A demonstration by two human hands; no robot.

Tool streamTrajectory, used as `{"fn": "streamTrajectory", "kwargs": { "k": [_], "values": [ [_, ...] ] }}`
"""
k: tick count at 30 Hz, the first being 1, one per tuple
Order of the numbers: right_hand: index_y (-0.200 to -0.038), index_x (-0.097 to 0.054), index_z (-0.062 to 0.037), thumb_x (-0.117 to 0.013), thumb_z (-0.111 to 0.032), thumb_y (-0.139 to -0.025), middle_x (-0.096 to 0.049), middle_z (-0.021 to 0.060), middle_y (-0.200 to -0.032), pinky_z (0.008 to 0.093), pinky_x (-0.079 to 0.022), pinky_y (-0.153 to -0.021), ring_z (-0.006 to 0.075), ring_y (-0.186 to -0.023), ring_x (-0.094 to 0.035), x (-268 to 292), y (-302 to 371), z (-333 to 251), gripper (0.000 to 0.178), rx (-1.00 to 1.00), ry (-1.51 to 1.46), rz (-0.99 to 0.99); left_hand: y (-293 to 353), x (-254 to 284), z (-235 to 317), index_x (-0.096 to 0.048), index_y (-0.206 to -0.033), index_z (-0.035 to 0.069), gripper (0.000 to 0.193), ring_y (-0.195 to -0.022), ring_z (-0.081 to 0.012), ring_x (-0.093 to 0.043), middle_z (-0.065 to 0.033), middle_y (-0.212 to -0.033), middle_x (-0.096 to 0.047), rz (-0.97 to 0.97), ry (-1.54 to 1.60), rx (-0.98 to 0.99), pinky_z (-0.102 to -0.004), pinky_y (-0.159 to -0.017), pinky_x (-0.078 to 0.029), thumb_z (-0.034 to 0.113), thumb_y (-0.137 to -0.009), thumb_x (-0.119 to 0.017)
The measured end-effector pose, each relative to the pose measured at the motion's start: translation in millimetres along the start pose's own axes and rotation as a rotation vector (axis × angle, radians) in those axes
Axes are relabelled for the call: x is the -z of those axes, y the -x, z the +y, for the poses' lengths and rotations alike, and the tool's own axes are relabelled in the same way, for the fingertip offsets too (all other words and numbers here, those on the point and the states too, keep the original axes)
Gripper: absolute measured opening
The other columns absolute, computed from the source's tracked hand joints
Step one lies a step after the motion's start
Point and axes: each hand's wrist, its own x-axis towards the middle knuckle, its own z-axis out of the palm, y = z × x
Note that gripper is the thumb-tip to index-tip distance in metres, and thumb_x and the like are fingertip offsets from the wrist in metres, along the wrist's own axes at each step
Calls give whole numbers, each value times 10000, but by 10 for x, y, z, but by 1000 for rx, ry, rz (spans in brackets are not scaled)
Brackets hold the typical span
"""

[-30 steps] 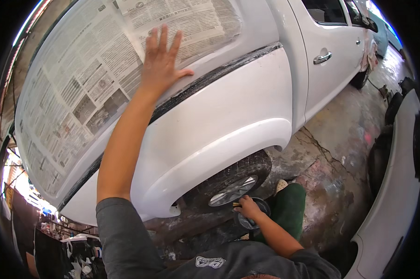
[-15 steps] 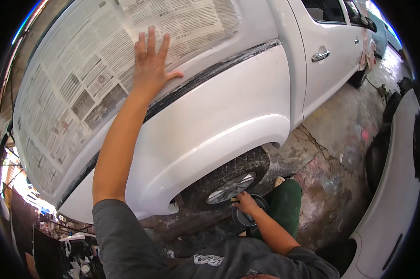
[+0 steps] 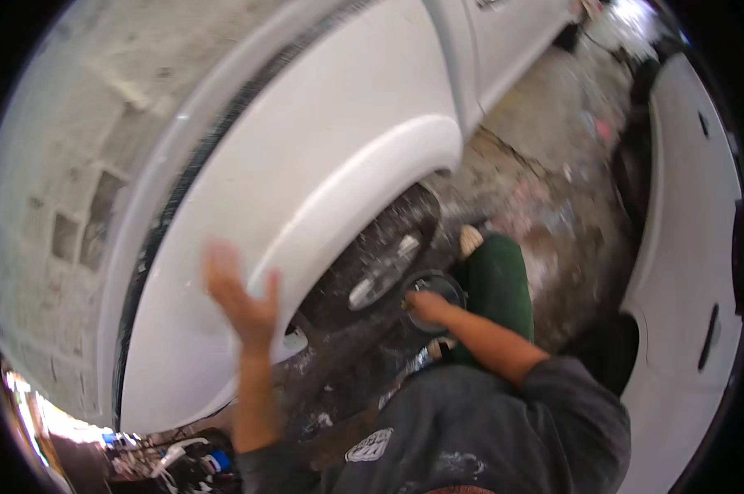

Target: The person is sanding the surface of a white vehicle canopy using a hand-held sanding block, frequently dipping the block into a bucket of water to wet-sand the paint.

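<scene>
Facing the white truck (image 3: 355, 99), the blurred left hand (image 3: 247, 306) has its fingers (image 3: 220, 267) apart, while the right hand (image 3: 430, 307), whose grip I cannot tell, is at the bucket (image 3: 454, 288) beside the wheel (image 3: 360, 259), newspaper (image 3: 39, 165) print smearing illegibly.

Two grips (image 3: 244, 306), one pickup (image 3: 323, 107), one bucket (image 3: 448, 286), apparently two wheels (image 3: 378, 251).

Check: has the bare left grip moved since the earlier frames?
Yes: the left grip went down past the long black trim strip, from the printed newspaper side to the white truck panel.
</scene>
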Motion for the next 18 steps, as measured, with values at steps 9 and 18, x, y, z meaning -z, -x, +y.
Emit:
{"fn": "streamTrajectory", "kwargs": {
  "k": [9, 18],
  "values": [
    [-1176, -616, 11, -729, -142, -829, -693, 252, -1109, 488, -521, -912, 448, -1072, -660, -194, 187, 124, 395, -62, -391, 141, 2396, -1985, 1933, -436, -1497, 15, 817, -1292, -258, -536, -143, -1427, -543, -1018, 1277, 1557, -384, -1060, -449, 653, -997, -536],
    [-1261, -635, -37, -701, -215, -882, -707, 239, -1148, 482, -531, -919, 425, -1080, -677, -97, 474, 343, 424, -152, -254, 57, 2475, -2390, 2071, -507, -1433, 65, 685, -1172, -207, -623, -107, -1370, -581, -1125, 1433, 1388, -355, -973, -497, 630, -1055, -422]
  ]
}}
